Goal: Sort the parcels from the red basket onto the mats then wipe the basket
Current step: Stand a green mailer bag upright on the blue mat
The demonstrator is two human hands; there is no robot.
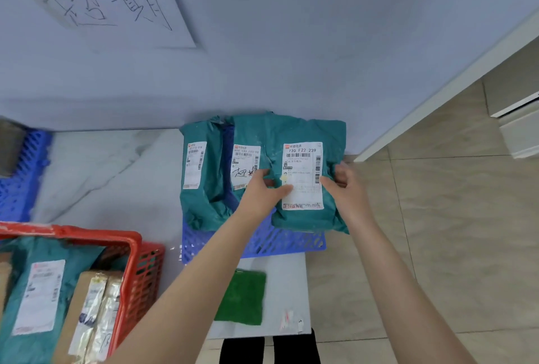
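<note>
A teal parcel [309,218] with a white label stands on the blue mat [274,242] against the wall. My left hand [262,188] grips its left edge and my right hand [345,185] grips its right edge. Two more teal parcels [204,188] [248,136] lean against the wall to its left on the same mat. The red basket [137,270] sits at the lower left, holding a teal parcel [38,299] and a brown cardboard parcel [93,314]. A green cloth [242,296] lies on the table near me.
A second blue mat [26,171] lies at the far left by the wall. A handwritten paper sign [108,2] hangs on the wall above. The table's right edge [306,290] drops to a tiled floor. Small wrappers [291,320] lie near the table's front corner.
</note>
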